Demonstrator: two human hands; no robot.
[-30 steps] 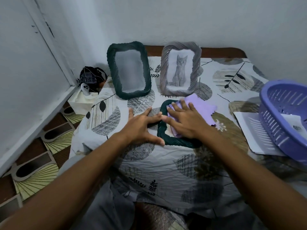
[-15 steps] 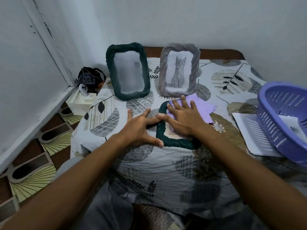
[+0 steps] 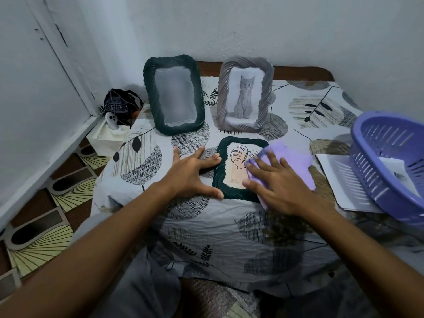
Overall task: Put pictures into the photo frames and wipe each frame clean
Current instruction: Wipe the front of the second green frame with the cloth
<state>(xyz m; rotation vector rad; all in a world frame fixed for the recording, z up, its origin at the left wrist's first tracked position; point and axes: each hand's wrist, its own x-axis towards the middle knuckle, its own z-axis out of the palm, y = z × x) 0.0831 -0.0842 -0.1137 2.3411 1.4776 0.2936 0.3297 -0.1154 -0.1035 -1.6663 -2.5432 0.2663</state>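
Compared with a second ago, the right hand [image 3: 278,188] is sitting further toward the right edge of the lying frame [image 3: 238,169], and the purple cloth [image 3: 296,167] has travelled with it. This is now exposing the picture inside, a line-drawn leaf on a pale peach card, which the hand and cloth were covering before. The left hand [image 3: 191,177] is staying in place against the frame's left edge.

The lying frame is resting flat on the bed [image 3: 206,226], near the middle of the patterned sheet, its long axis running from the near edge toward the wall. The leaf is standing upright as seen from the near side. Its border is dark green with a twisted, rope-like relief and rounded corners.

The right hand is pressing flat on the cloth, fingers spread, over the frame's right edge. The left hand is lying open, fingers splayed, thumb and forefinger bracing the border.

Behind, a second dark green frame [image 3: 174,95] and a grey frame [image 3: 245,95] holding a cat picture are standing upright near the far edge. A purple basket [image 3: 390,166] is sitting at the right edge on white sheets [image 3: 339,180].
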